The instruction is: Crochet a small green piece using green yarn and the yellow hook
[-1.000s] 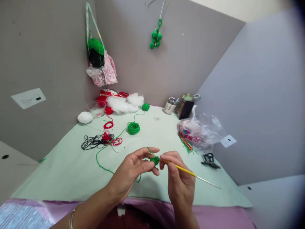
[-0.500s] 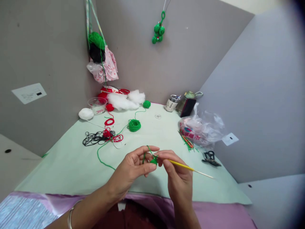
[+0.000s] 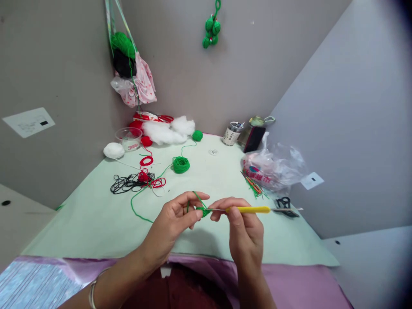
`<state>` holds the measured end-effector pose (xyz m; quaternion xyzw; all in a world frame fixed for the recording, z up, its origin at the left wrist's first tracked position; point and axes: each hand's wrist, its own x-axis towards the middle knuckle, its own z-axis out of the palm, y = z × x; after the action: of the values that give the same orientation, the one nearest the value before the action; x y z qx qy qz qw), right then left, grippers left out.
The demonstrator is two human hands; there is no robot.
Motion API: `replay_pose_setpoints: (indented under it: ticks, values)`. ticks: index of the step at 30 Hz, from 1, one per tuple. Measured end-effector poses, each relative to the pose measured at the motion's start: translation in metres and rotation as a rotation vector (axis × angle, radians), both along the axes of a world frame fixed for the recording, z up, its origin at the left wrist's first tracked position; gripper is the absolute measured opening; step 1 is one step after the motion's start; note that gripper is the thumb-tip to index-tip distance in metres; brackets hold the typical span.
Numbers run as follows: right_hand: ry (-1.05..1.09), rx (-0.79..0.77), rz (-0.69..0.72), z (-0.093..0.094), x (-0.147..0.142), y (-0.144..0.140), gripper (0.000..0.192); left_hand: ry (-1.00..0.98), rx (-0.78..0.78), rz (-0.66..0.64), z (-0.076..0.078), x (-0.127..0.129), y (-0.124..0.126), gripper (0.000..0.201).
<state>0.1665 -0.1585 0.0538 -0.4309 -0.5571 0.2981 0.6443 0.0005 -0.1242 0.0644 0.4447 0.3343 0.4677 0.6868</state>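
Observation:
My left hand [image 3: 174, 223] pinches a small green crochet piece [image 3: 203, 211], with green yarn [image 3: 141, 206] looped over its forefinger and trailing left across the pale green table [image 3: 96, 223] to a green yarn ball [image 3: 180, 165]. My right hand [image 3: 246, 234] grips a yellow-handled crochet hook [image 3: 254, 210]. The hook lies level, its tip in the green piece and its metal end pointing right.
Tangles of black yarn [image 3: 124, 183] and red yarn [image 3: 151, 180] lie at the middle left. White stuffing [image 3: 165, 131], a clear bowl [image 3: 129, 138] and a tin [image 3: 231, 134] stand at the back. A plastic bag [image 3: 273, 167] and black scissors [image 3: 285, 203] are on the right.
My right hand has swung the hook from slanting down to the right up to level. Both hands rose slightly, and the view shifted a little.

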Motion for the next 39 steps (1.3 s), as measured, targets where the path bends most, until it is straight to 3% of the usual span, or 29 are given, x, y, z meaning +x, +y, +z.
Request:
replay_pose_setpoints:
  ticks: [7,10,12,14,18,22,24,26,29,31,33,39]
  values:
    - [-0.543,0.294,-0.088,-0.009,-0.001,-0.006,0.031,0.133,0.142,0.142,-0.005,0.003,-0.007,0.022]
    - [-0.740,0.418,-0.215,-0.021,-0.003,-0.004,0.042,0.001,-0.008,0.076,-0.003,0.007,-0.007,0.037]
    - [-0.691,0.437,-0.269,-0.023,-0.004,-0.003,0.042,-0.130,-0.176,-0.042,-0.002,0.008,-0.004,0.042]
    - [-0.481,0.363,-0.255,-0.019,-0.005,-0.002,0.035,-0.229,-0.275,-0.113,-0.001,0.007,0.000,0.037]
    - [-0.120,0.197,-0.171,-0.003,-0.005,0.000,0.025,-0.251,-0.242,-0.108,0.000,0.003,0.005,0.034]
    - [-0.211,0.176,-0.118,0.000,-0.007,0.003,0.022,-0.141,-0.130,-0.092,-0.001,0.005,0.001,0.039]
    - [-0.334,0.234,-0.163,-0.006,-0.010,0.002,0.024,-0.107,-0.100,-0.034,-0.001,0.007,-0.001,0.042]
    - [-0.504,0.334,-0.259,-0.012,-0.012,0.002,0.030,-0.129,-0.131,-0.001,-0.003,0.010,-0.001,0.047]
    - [-0.616,0.441,-0.329,-0.018,-0.011,0.000,0.034,-0.249,-0.275,-0.102,-0.006,0.011,0.002,0.046]
    - [-0.486,0.398,-0.294,-0.016,-0.008,0.000,0.032,-0.319,-0.353,-0.180,-0.008,0.010,0.006,0.040]
    - [-0.289,0.307,-0.253,-0.011,-0.006,0.000,0.028,-0.347,-0.350,-0.169,-0.009,0.009,0.008,0.035]
    - [-0.026,0.092,-0.049,-0.008,-0.006,0.005,0.020,-0.189,-0.134,-0.098,-0.004,0.010,0.002,0.032]
